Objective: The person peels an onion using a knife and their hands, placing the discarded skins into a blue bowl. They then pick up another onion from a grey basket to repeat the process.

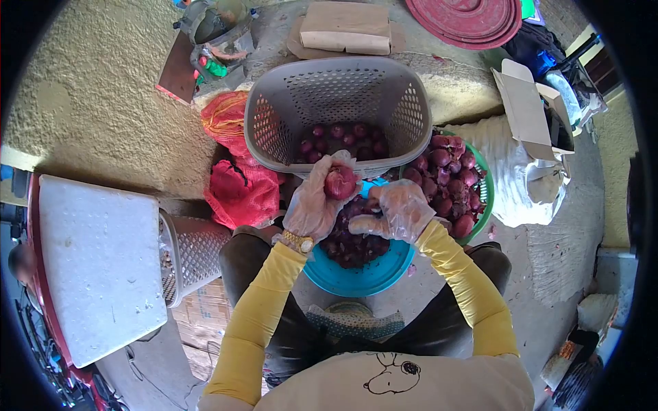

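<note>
A red onion (340,183) rests in my left hand (312,202), whose gloved fingers are closed round it just in front of the grey basket. My right hand (406,209), also in a clear plastic glove, hovers over the blue basin (360,282) with thumb and fingers apart. Nothing shows between them. Dark onion skins (353,250) fill the basin between my knees. To the right stands a green basket (487,188) heaped with unpeeled-looking red onions (445,175). Several smooth purple onions (343,137) lie at the bottom of the tall grey basket (339,68).
Red mesh sacks (240,192) lie left of the grey basket, and a white sack (524,178) is at the right. A white foam lid (99,267) and another perforated basket (199,250) stand at the left. A cardboard piece (345,27) and red lid (469,20) lie behind.
</note>
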Motion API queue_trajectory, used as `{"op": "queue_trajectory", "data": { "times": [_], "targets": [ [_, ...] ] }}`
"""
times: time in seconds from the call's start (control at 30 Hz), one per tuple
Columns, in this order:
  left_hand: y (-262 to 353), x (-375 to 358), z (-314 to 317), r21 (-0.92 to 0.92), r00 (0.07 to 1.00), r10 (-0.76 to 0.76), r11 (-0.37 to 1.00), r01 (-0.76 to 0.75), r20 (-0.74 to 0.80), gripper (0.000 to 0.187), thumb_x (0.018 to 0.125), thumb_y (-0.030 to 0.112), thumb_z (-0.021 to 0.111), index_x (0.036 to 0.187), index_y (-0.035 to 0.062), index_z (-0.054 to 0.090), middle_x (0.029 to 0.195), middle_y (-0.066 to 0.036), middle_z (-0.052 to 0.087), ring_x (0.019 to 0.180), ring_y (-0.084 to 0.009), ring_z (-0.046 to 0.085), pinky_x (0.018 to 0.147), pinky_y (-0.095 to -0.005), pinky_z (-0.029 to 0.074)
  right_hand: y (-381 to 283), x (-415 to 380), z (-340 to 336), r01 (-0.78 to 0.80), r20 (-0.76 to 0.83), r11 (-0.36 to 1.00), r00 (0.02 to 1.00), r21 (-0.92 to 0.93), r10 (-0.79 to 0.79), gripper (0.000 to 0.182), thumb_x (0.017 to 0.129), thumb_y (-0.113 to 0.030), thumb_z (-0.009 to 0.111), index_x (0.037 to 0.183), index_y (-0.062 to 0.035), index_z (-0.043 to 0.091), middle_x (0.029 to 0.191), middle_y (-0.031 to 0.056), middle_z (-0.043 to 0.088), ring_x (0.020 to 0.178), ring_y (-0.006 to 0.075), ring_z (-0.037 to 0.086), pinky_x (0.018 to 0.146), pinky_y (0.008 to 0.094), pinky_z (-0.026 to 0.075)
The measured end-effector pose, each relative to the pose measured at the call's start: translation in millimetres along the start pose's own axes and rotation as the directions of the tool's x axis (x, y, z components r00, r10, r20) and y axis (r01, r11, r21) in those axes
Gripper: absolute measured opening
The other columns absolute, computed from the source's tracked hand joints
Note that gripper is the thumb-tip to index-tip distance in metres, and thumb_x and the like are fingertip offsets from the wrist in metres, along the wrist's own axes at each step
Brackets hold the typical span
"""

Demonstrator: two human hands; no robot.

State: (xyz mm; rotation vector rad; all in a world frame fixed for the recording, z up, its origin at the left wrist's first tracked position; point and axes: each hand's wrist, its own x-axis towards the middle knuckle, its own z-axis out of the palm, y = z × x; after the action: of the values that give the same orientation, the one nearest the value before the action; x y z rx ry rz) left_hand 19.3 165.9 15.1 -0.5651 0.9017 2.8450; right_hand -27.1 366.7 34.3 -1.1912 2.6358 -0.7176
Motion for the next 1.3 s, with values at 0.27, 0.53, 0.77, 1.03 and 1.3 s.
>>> {"op": "queue_trajectory", "data": {
  "times": [0.27, 0.53, 0.77, 1.03, 1.3],
  "targets": [
    [-5.3, -1.1, -0.3, 0.024, 0.985, -0.156, 0.988, 0.154, 0.078, 0.037, 0.106, 0.032, 0.056, 0.116, -0.003, 0.062, 0.11, -0.014, 0.067, 0.103, -0.022, 0.067, 0.09, -0.0354, 0.058, 0.3, 2.0, -11.0, -0.069, -0.11, 0.994, 0.991, 0.086, 0.079, 0.068, 0.068, -0.065, 0.085, 0.093, -0.0035, 0.07, 0.076, 0.0111, 0.072, 0.069, 0.0337, 0.07, 0.068, 0.0435, 0.054],
    [-7.2, -1.9, 3.1, 0.002, 0.972, -0.224, 0.974, 0.225, 0.076, 0.036, 0.104, 0.033, 0.06, 0.11, -0.0028, 0.062, 0.103, -0.013, 0.067, 0.096, -0.0214, 0.068, 0.085, -0.0332, 0.059, 10.1, 1.9, -2.2, -0.005, -0.126, 0.999, 0.992, 0.05, 0.011, 0.07, 0.069, -0.067, 0.084, 0.093, -0.0026, 0.071, 0.069, 0.0111, 0.069, 0.063, 0.0326, 0.069, 0.062, 0.0421, 0.054],
    [-6.1, -9.0, 13.9, 0.024, 0.983, -0.167, 0.986, 0.166, 0.077, 0.042, 0.105, 0.039, 0.058, 0.109, -0.0025, 0.063, 0.098, -0.012, 0.068, 0.091, -0.0211, 0.068, 0.081, -0.0326, 0.059, 8.5, 2.3, -1.7, 0.072, -0.165, 0.989, 0.985, 0.133, -0.049, 0.061, 0.083, -0.061, 0.077, 0.097, -0.0017, 0.073, 0.065, 0.0165, 0.065, 0.059, 0.037, 0.065, 0.054, 0.0435, 0.05],
    [-18.2, -0.5, -20.9, 0.346, 0.983, 0.0, 0.936, -0.066, 0.186, 0.042, 0.107, 0.037, 0.055, 0.12, -0.0019, 0.061, 0.112, -0.015, 0.066, 0.104, -0.0244, 0.067, 0.091, -0.0352, 0.057, 3.0, 1.4, 0.9, 0.063, -0.091, 0.985, 0.995, 0.16, -0.049, 0.05, 0.09, -0.058, 0.07, 0.103, -0.0105, 0.077, 0.067, 0.0159, 0.065, 0.062, 0.0386, 0.064, 0.056, 0.0461, 0.049],
    [1.6, 2.3, -6.2, -0.057, 0.991, -0.125, 0.99, 0.127, 0.048, 0.046, 0.106, 0.036, 0.056, 0.132, -0.0024, 0.054, 0.124, -0.02, 0.062, 0.114, -0.0335, 0.064, 0.098, -0.0492, 0.058, -5.0, 0.2, -8.7, 0.068, 0.246, 0.993, 0.968, -0.098, -0.042, 0.072, 0.086, -0.077, 0.058, 0.108, -0.0092, 0.073, 0.086, 0.015, 0.071, 0.081, 0.0401, 0.07, 0.071, 0.0501, 0.054]
  ]
}}
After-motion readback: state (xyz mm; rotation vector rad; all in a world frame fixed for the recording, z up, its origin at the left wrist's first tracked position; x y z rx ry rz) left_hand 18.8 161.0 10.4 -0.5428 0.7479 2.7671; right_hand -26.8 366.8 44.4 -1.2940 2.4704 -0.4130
